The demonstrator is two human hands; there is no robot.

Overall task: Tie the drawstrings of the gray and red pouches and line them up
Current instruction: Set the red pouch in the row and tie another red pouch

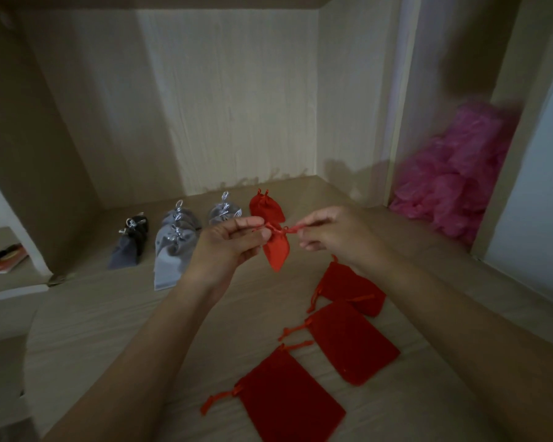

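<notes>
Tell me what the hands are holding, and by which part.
One red pouch, by its drawstrings: the left hand pinches one end, the right hand the other; the pouch hangs between them.

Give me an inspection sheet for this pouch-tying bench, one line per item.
Surface: light wood-grain shelf top, dimly lit.
Job's things: held red pouch hangs between the hands by its drawstrings; tied red pouch sits in the back row beside light gray pouches and dark gray pouches, all tied; flat red pouches, three of them, lie uncinched at near right.
Clutter: pink plastic bags heaped at right; books on a lower ledge at left.
Grippers: left hand and right hand each pinch a drawstring end.
Cables: nothing seen.
Surroundings: wood-panel back wall and side walls enclose the shelf.
</notes>
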